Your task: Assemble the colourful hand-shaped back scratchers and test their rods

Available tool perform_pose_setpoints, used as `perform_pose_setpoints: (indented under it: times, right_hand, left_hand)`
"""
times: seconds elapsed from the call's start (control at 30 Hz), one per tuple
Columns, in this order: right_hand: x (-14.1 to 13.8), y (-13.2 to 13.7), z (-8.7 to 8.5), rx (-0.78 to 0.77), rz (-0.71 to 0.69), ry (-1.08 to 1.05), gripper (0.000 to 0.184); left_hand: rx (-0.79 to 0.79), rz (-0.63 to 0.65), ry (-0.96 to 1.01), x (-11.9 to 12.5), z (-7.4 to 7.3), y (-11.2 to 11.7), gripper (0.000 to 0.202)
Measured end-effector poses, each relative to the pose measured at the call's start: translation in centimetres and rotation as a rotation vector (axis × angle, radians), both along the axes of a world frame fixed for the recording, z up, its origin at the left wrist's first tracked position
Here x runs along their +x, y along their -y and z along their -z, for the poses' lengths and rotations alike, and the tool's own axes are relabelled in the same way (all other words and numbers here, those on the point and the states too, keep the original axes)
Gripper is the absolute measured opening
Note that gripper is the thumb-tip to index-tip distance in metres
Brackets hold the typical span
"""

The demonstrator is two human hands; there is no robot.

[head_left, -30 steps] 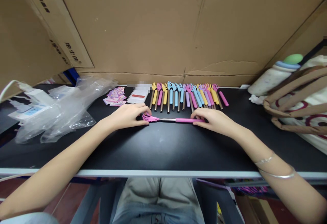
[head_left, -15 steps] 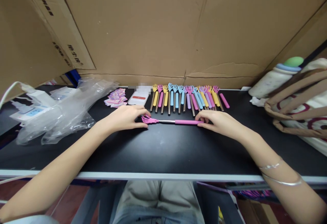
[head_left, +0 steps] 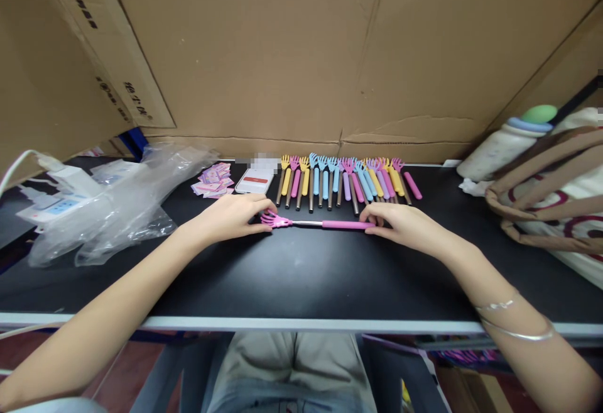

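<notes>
A pink telescopic back scratcher (head_left: 342, 224) lies crosswise on the black table, its claw head to the left and its pink grip to the right, with a bare metal shaft between. Thumb and fingers of my left hand (head_left: 238, 217) close around the claw end. My right hand (head_left: 398, 224) pinches the tip of the grip. Just behind stands a row of back scratcher parts: claw heads (head_left: 322, 161) on dark metal rods in yellow, pink, blue and purple, with loose coloured grips (head_left: 347, 187) lying among them.
Small printed pink cards (head_left: 214, 179) lie in a heap beside an open white case (head_left: 255, 177). Crumpled clear plastic bags (head_left: 117, 205) and a power strip (head_left: 61, 207) occupy the left. On the right are a bottle (head_left: 499, 149) and a canvas bag (head_left: 532, 205). Cardboard (head_left: 264, 55) walls the back.
Both hands keep hold of the back scratcher in the same place. The view has shifted only very slightly.
</notes>
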State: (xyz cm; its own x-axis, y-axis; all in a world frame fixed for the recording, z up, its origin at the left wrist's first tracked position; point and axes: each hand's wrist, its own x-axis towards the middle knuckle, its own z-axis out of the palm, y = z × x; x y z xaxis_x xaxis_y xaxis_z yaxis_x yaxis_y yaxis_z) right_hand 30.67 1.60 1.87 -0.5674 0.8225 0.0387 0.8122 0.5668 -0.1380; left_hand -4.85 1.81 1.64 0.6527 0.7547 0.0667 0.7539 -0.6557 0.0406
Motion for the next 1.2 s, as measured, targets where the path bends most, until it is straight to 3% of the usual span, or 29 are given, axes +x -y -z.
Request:
perform_pose_setpoints:
  times: [0.8, 1.2]
  right_hand:
    - [0.01, -0.08, 0.06, -0.022, 0.013, -0.017, 0.012]
    - [0.24, -0.03, 0.17, 0.003, 0.009, 0.017, 0.011]
  left_hand:
    - [-0.044, -0.026, 0.001, -0.43, -0.04, -0.05, 0.040]
    - [0.019, -0.021, -0.030, -0.27, -0.08, 0.05, 0.037]
